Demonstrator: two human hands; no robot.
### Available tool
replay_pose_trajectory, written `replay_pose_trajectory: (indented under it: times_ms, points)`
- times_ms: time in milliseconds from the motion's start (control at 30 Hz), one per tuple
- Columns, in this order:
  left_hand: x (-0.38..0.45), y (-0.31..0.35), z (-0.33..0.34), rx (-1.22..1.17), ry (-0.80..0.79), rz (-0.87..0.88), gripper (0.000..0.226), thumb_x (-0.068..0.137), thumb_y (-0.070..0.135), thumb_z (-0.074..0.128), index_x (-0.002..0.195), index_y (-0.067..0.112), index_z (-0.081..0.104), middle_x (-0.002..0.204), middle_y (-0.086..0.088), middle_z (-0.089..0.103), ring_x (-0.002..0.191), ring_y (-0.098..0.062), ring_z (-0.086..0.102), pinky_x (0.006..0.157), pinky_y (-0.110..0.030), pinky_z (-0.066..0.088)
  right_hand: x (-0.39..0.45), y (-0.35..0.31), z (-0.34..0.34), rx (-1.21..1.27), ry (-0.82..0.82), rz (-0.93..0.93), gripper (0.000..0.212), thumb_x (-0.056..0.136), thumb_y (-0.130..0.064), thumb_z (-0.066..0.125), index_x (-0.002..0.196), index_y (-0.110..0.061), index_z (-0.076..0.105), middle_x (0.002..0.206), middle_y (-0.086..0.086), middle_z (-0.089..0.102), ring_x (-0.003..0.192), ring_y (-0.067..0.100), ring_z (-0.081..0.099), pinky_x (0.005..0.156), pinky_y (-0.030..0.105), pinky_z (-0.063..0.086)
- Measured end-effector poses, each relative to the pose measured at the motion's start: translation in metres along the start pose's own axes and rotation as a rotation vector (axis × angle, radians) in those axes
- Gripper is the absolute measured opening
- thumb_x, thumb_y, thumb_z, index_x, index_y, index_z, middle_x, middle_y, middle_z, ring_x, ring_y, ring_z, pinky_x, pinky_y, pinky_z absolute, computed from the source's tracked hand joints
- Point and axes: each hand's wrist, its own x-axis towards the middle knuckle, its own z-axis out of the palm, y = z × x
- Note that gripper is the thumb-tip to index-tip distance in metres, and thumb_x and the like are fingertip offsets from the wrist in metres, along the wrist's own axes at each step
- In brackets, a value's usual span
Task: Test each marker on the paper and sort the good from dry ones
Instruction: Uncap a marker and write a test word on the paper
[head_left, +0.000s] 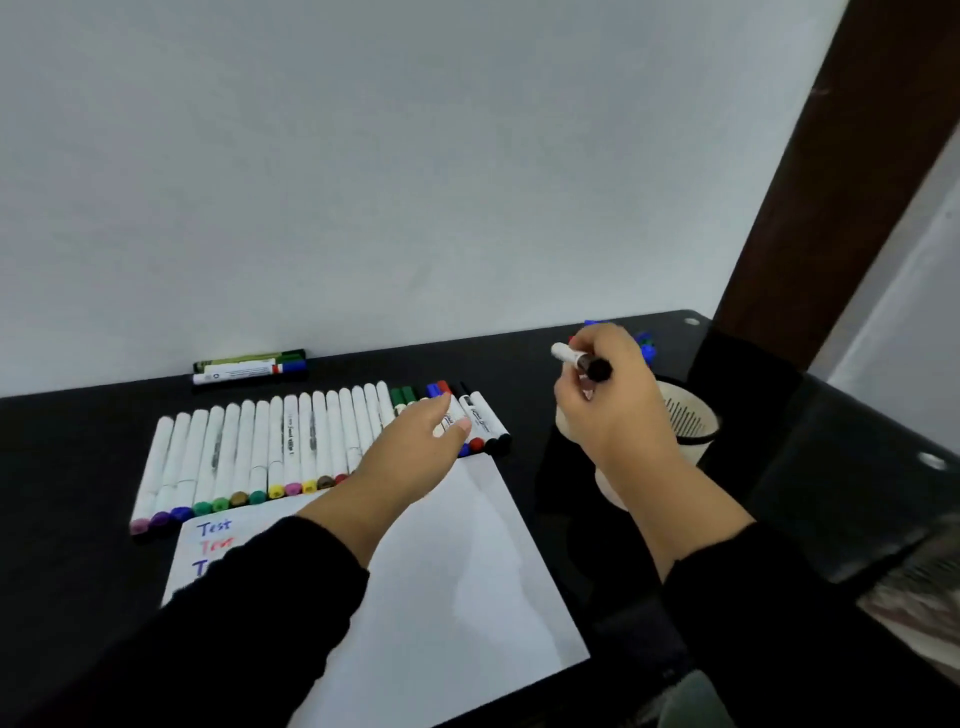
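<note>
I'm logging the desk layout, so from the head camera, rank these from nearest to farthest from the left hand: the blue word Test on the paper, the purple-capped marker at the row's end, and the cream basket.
Measured from the left hand:
1. Cream basket, to its right, behind the right hand.
2. Blue word Test, lower left on the paper.
3. Purple-capped marker, far left end of the row.

You're at a home or office desk — black tabletop (78, 441) pushed against a plain white wall (363, 156), dark wooden frame (857, 156) at upper right. Marker row (270, 447), paper sheet (441, 571) and slotted cream pen cup (691, 421) — stationery setup.
</note>
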Motion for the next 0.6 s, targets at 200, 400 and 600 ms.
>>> replay_pose_trajectory:
  times_ms: [200,400,600]
  points:
    - [0.035,-0.023,0.038,0.481,-0.004,0.039,0.063,0.098,0.045,0.030,0.150,0.013,0.013,0.157,-0.002,0.010,0.144,-0.018,0.008,0.115,-0.033,0.011,0.016,0.022,-0.023,-0.079,0.006,0.093,0.007,0.089,-0.006,0.055,0.095,-0.009,0.052,0.077,-0.016,0.047,0.067,-0.005,0.051,0.057,0.002,0.036]
    - [0.040,-0.029,0.052,0.641,-0.022,0.019,0.064,0.097,0.051,0.022,0.150,0.017,0.008,0.158,-0.002,0.003,0.145,-0.018,0.002,0.116,-0.033,0.003,0.038,0.034,-0.029,-0.138,-0.096,0.195,0.006,0.091,-0.017,0.050,0.094,-0.013,0.048,0.086,0.007,0.061,0.075,0.020,0.061,0.066,0.033,0.050]
    - [0.039,-0.030,0.053,0.610,0.001,0.024,0.063,0.098,0.049,0.024,0.150,0.018,0.009,0.158,-0.001,0.004,0.145,-0.017,0.002,0.116,-0.033,0.003,0.064,0.036,-0.030,-0.322,-0.216,0.230,0.007,0.096,-0.023,0.046,0.097,-0.017,0.043,0.084,-0.001,0.052,0.073,0.015,0.051,0.061,0.026,0.036]
